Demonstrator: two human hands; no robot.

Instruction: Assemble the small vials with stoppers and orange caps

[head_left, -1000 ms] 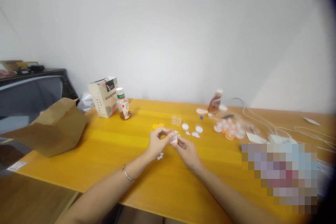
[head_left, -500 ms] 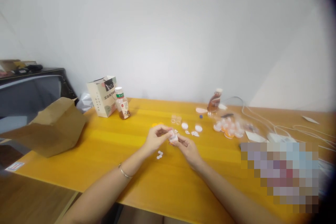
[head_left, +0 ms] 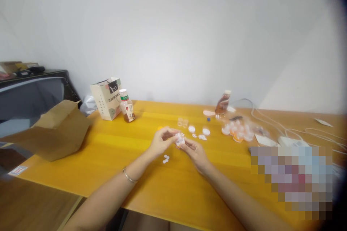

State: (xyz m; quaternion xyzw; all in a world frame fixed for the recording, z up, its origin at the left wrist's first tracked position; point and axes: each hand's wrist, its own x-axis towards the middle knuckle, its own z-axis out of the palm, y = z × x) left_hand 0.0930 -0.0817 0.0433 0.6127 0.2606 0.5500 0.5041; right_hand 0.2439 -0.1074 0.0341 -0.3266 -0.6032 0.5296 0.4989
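You have the small white piece (head_left: 180,139) up in front of you, over the bench (head_left: 151,191), in both hands. Your left grip (head_left: 163,142) pinches it from 9 o'clock and your right grip (head_left: 195,154) from 4 o'clock, each nearly closed on it. Some little white dots (head_left: 166,158) lie near it at 7 o'clock. It looks light, hard and maybe slick. Thin bits might crack, so hold it softly by its sides.
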